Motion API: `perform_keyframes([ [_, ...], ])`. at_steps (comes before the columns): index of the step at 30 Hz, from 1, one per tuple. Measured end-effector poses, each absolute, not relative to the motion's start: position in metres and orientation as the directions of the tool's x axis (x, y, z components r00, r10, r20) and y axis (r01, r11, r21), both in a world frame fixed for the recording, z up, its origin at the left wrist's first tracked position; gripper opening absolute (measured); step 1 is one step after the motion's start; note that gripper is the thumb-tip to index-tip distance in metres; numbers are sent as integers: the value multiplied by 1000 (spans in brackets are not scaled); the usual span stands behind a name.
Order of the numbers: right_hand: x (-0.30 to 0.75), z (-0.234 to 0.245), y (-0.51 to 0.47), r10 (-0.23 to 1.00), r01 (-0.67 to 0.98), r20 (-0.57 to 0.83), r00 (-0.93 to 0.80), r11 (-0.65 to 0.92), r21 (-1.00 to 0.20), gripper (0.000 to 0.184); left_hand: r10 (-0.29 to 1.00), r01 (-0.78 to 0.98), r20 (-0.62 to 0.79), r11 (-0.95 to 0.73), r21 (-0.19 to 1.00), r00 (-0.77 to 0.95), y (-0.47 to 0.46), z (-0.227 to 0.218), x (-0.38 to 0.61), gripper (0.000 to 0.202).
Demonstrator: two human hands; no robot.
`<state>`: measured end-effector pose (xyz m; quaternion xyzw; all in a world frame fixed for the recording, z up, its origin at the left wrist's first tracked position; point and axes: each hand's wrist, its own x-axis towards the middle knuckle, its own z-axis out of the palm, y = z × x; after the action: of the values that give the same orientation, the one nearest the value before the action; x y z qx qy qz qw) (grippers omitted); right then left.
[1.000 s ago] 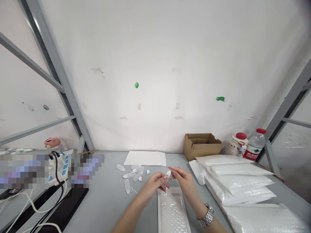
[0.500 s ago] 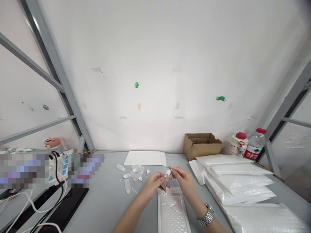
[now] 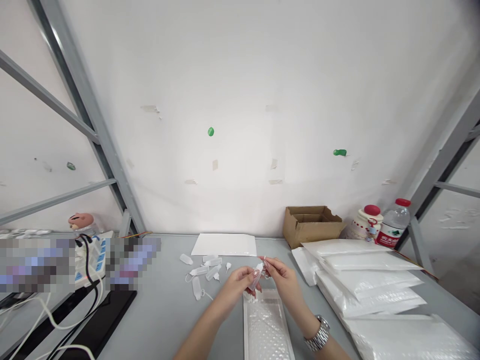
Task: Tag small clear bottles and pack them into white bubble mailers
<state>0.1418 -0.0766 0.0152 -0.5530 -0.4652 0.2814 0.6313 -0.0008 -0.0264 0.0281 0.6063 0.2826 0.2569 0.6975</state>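
Observation:
My left hand [image 3: 243, 281] is closed around a small translucent squeeze bottle [image 3: 255, 280] with a white top, held tilted above the table. The fingertips of my right hand [image 3: 278, 270] are pinched together at the bottle's top, on a small white cap or strap that is too small to make out clearly. Beneath both hands lies a bubble mailer [image 3: 265, 325], its end towards the wall under my fingers. To the left, several more small squeeze bottles [image 3: 199, 270] and loose white nozzle tips [image 3: 228, 266] are scattered on the grey table.
A white sheet [image 3: 224, 245] lies near the wall. On the right are a stack of white bubble mailers [image 3: 371, 285], a cardboard box [image 3: 313, 230], a white jar [image 3: 365, 223] and a red-capped water bottle [image 3: 394, 223]. A power strip [image 3: 90, 257] with cables stands left.
Both hands stay in almost the same place, still on the squeeze bottle and its top. Only slight finger movement shows.

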Motion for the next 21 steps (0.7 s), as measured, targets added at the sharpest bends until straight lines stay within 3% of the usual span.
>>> perform_keyframes([
  [12,143,17,-77,883,155,287,372,246,-957,32,701,-4,-86,125,992,708,-28,32,-1,43],
  [21,143,14,-81,811,432,476,341,315,-845,28,698,-7,-76,115,993,712,-29,29,1,44],
])
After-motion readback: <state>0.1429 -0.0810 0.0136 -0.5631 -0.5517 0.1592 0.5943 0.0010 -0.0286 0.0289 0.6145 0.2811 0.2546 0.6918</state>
